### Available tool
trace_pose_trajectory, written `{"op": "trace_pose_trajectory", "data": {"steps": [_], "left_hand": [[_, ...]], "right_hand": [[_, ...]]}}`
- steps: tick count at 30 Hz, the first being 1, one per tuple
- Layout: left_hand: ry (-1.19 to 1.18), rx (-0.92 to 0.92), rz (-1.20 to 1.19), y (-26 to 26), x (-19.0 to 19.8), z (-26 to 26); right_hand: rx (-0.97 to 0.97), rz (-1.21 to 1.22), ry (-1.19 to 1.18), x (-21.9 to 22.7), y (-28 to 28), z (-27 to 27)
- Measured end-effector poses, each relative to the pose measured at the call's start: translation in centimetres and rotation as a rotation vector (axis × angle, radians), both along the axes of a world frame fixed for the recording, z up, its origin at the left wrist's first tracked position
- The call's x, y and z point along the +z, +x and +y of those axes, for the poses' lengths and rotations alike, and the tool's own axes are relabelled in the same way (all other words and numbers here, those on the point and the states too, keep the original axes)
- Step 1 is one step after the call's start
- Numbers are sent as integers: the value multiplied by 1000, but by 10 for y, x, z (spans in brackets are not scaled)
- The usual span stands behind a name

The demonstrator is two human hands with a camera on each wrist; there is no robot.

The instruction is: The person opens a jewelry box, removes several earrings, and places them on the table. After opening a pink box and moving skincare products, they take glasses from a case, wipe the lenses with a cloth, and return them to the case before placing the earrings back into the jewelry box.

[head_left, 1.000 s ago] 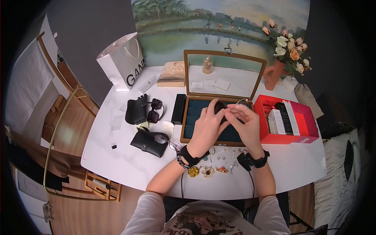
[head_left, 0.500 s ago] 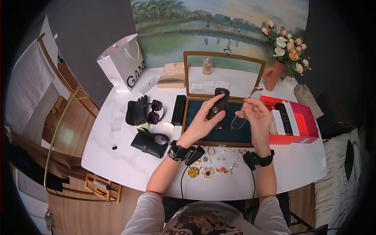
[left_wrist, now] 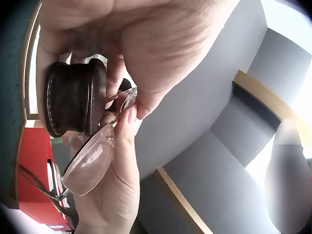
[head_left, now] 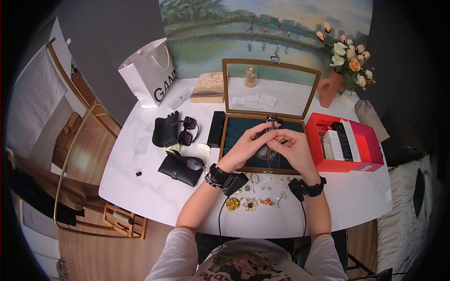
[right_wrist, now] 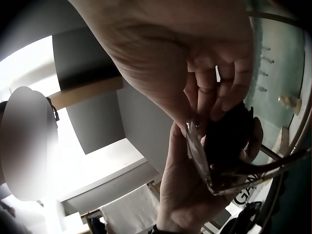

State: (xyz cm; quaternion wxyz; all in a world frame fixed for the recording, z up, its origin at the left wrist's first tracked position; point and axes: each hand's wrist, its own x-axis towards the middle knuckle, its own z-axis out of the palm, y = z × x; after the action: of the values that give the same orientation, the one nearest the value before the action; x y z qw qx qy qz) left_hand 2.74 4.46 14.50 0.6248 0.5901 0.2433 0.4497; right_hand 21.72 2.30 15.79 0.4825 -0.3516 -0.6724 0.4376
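A: Look close up first. What to see in front of the wooden box [head_left: 223, 140]?

B: Small shiny things on the white table [head_left: 126, 187]. See a round gold pin [head_left: 233, 203], then a flower pin [head_left: 251, 204] with a dark middle, then a red pin [head_left: 267, 202].

A: And over the wooden box?

B: Two hands, close together. See the left hand [head_left: 246, 147], with fingers curled round a dark brown case [left_wrist: 73, 102]. See the right hand [head_left: 294, 150], with thumb and fingers pinching a pair of thin glasses [left_wrist: 90, 165] right beside that case.

A: In the case, or out?

B: Out, with clear lenses showing. Find the left thumb very near the thin glasses too. Touching or not? Can't tell.

A: Now go left of the wooden box.

B: See a long black box [head_left: 216, 129] just beside it. More to the left, find a black pouch [head_left: 174, 169] and dark sunglasses [head_left: 187, 131].

A: And right of it?

B: A red box [head_left: 328, 165], just beside, with smaller boxes inside.

A: Go far back now.

B: Find the glass lid [head_left: 272, 86], standing up at the back of the wooden box. Behind and left, see a white bag [head_left: 145, 75] with big black letters. Behind and right, a vase [head_left: 329, 89] with roses [head_left: 349, 54]. Last, far behind, a big painting [head_left: 262, 23] of water and trees.
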Motion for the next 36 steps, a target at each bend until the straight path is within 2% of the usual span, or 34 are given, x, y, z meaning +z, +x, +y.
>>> {"op": "trace_pose_trajectory", "data": {"steps": [3,5,9,11,14,16,18,20,22,24,26,27,28,30,31,32,34,36], "left_hand": [[-29,-26,19,-2,0,1],[12,-34,21,-3,-3,3],[6,10,20,-4,-1,0],[23,170,-2,-11,1,2],[122,350,32,-45,5,20],[51,465,95,-78,9,38],[155,590,123,-117,0,72],[41,733,165,-145,-1,93],[273,843,302,-184,-40,146],[248,860,393,-197,-60,167],[82,834,514,-208,-84,184],[129,869,627,-223,-113,207],[130,869,625,-224,-109,204],[-65,722,844,-222,-102,200],[-106,687,862,-221,-101,200],[-107,685,861,-220,-100,201],[21,723,1101,-219,-95,201],[80,766,1200,-216,-92,198]], "right_hand": [[-15,6,-46,-3,-1,0],[-51,-86,25,-10,1,3],[-68,-8,-77,-5,-7,-3],[-222,-5,155,3,-12,-8],[-154,153,75,3,-2,-2],[-163,140,36,11,1,-6],[-123,156,-16,12,4,-6],[-109,174,-28,13,2,-6],[-90,186,-42,13,1,-7],[-65,161,-71,12,-1,-9],[-51,144,-75,11,-3,-10],[-44,126,-80,10,-3,-11],[-44,125,-78,9,-3,-11],[-23,105,-56,7,-3,-12],[-26,103,-56,8,-2,-13],[-25,91,-52,10,-2,-14],[-21,82,-48,12,-1,-15],[-2,60,-52,12,0,-14]]}}
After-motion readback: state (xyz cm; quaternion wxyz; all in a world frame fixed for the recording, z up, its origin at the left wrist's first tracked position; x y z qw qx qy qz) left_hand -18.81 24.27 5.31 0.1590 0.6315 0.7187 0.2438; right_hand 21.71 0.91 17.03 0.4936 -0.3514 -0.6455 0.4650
